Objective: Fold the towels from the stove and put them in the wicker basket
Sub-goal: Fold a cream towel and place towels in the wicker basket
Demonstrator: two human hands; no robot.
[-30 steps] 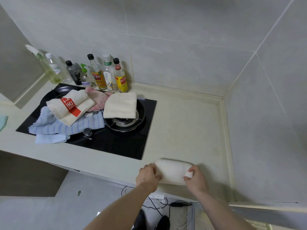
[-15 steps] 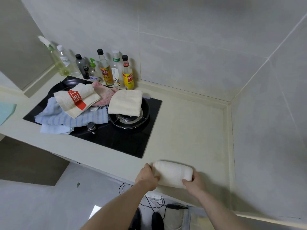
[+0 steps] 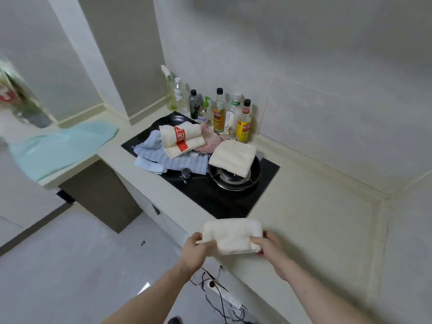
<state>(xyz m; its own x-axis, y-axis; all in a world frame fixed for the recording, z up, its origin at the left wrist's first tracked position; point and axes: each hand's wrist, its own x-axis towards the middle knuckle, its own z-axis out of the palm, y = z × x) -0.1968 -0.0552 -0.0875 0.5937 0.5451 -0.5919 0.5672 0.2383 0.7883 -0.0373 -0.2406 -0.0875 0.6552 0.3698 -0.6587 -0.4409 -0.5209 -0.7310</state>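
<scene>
A folded cream towel [image 3: 232, 235] is lifted off the counter edge, held at both ends. My left hand [image 3: 195, 252] grips its left end and my right hand [image 3: 271, 250] grips its right end. On the black stove [image 3: 217, 197] lie more towels: a cream one with a red stripe [image 3: 181, 139], a blue striped one [image 3: 173, 160], a pink one [image 3: 211, 142] and a folded cream one [image 3: 232, 156] over the right burner. No wicker basket is in view.
Several bottles [image 3: 219, 111] stand against the tiled wall behind the stove. A light green cloth [image 3: 60, 146] lies on the lower counter to the left. Cables and a power strip [image 3: 224, 298] lie on the floor under the beige counter [image 3: 315, 218].
The folded cream towel has come up off the counter in both hands. The view has swung to the left, showing the floor and the lower counter.
</scene>
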